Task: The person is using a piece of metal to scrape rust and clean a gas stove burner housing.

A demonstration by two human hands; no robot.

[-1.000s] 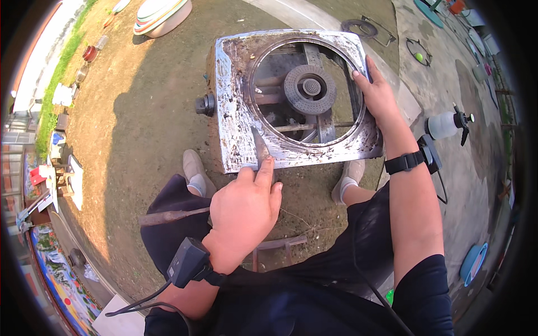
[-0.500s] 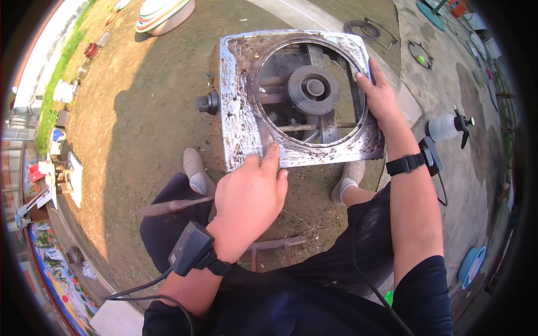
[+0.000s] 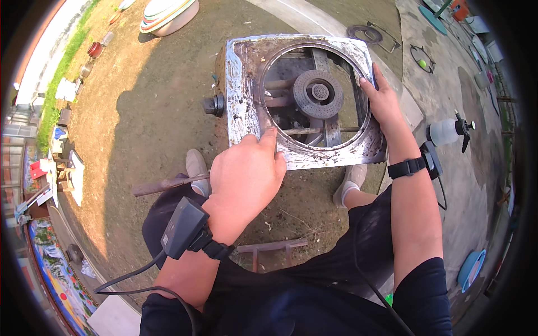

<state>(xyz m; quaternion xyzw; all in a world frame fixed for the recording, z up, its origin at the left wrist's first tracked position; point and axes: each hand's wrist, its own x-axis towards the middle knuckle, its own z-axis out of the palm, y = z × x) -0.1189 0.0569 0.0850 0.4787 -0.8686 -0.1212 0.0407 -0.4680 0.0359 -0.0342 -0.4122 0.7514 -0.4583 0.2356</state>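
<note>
A grimy, rusty gas stove (image 3: 245,126) with scraped pale patches stands in front of me, between my feet. A round burner (image 3: 307,106) shows inside its large circular opening, and a black knob (image 3: 213,105) sticks out on the left side. My left hand (image 3: 244,168) is closed around a tool with a brown handle (image 3: 165,185); its working end is hidden under my fingers. That hand's index finger presses at the opening's lower left rim. My right hand (image 3: 385,103) grips the stove's right edge, thumb on top.
Beyond the stove on the right lie a round burner ring (image 3: 364,35) and a wire stand (image 3: 421,59). A spray bottle (image 3: 445,131) stands on the concrete beside my right forearm. Stacked basins (image 3: 171,19) sit at the far left, a blue basin (image 3: 472,269) at the lower right.
My left hand has slid up and left along the rim, and the tool handle has swung with it. The stove appears slightly lower and further right in view; my right hand keeps its hold.
</note>
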